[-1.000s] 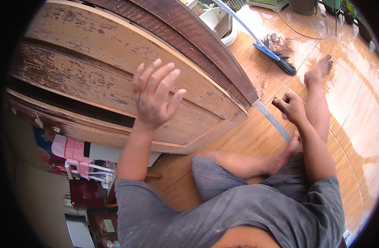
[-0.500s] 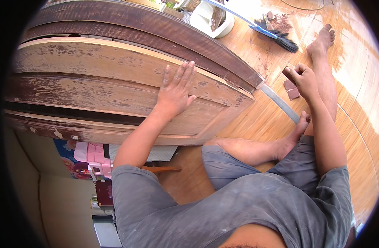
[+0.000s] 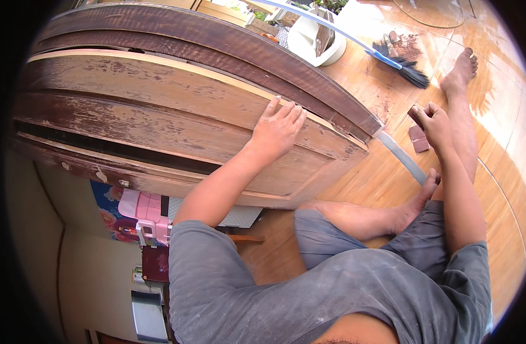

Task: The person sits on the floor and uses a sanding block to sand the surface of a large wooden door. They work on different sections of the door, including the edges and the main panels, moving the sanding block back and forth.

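A wooden door (image 3: 177, 92) with worn, patchy dark finish stands on my left beside its dark frame. My left hand (image 3: 279, 129) grips the door's edge near the frame, with the fingers bent over it. On the right, my right hand (image 3: 435, 127) pinches a small folded brown piece of sandpaper (image 3: 415, 116) between thumb and fingers, held above the floor and apart from the door. Beneath it on the floor lie reddish-brown sandpaper pieces (image 3: 418, 139), close to my bent leg.
A broom (image 3: 409, 71) with black bristles and a blue handle lies by reddish dust (image 3: 409, 46). A white basin (image 3: 332, 53) stands beyond the dark door frame (image 3: 217, 51). My legs (image 3: 459, 109) stretch over the wood-look tiles. A pink case (image 3: 145, 209) sits behind the door.
My left hand has gone from lying flat on the door's face to curling over its edge. The right hand still pinches the sandpaper. The whole view has shifted slightly.
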`<action>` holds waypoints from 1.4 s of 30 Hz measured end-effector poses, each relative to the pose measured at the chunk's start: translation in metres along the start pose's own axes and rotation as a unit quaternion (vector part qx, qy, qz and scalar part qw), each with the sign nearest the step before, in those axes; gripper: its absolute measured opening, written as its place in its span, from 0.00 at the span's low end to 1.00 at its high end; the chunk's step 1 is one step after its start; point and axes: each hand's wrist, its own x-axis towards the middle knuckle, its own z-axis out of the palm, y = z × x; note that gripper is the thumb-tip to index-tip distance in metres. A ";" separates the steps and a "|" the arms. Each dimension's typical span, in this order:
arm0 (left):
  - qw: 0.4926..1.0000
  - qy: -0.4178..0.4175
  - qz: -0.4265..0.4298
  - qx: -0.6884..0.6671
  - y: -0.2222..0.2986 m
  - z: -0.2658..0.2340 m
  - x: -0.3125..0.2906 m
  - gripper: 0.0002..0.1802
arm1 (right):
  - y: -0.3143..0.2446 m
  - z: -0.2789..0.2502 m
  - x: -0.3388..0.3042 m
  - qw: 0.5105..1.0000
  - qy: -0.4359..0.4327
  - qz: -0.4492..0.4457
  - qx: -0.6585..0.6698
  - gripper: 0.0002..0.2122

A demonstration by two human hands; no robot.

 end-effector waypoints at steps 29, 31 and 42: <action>0.973 0.212 -0.059 0.077 -0.123 -0.067 -0.034 0.09 | 0.024 0.001 0.008 0.999 0.024 0.020 -0.028 0.18; 0.974 0.214 -0.045 0.052 -0.104 -0.051 -0.024 0.08 | 0.027 0.000 0.009 0.999 0.026 0.024 -0.020 0.18; 0.975 0.220 -0.020 -0.020 -0.008 0.034 0.018 0.03 | 0.011 -0.007 0.010 0.997 0.010 0.043 -0.066 0.20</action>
